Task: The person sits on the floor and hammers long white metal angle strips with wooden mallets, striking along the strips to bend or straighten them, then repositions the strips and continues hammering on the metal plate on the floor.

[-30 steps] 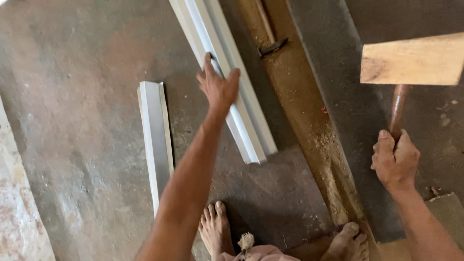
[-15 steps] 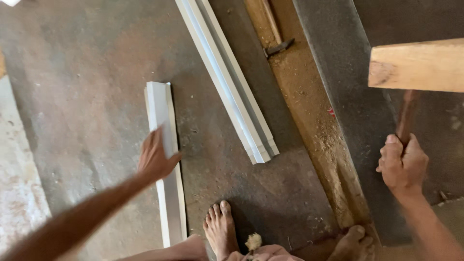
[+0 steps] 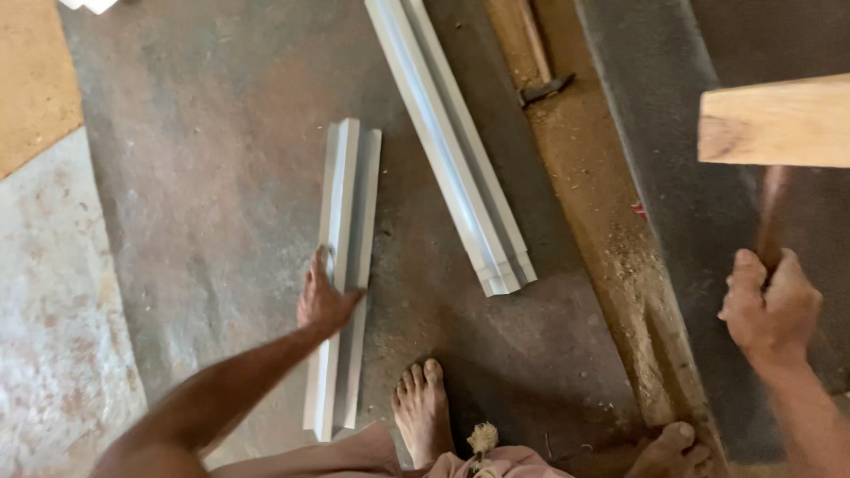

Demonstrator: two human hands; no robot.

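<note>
Left hand (image 3: 326, 301) rests open-fingered on the short grey moulding (image 3: 345, 265) at frame centre; stiff, light, best gripped mid-length; right hand (image 3: 768, 305) clenches a mallet handle (image 3: 768, 221)

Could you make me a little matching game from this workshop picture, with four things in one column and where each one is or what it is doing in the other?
Things:
1. left hand
2. right hand
3. short grey moulding
4. long grey moulding

Places or states:
A. lies slanted on the floor, touched by no hand
B. rests flat on the short grey strip
C. grips the handle of a wooden mallet
D. lies on the floor near the bare foot, under a hand

Pairs: 1-B, 2-C, 3-D, 4-A
</note>
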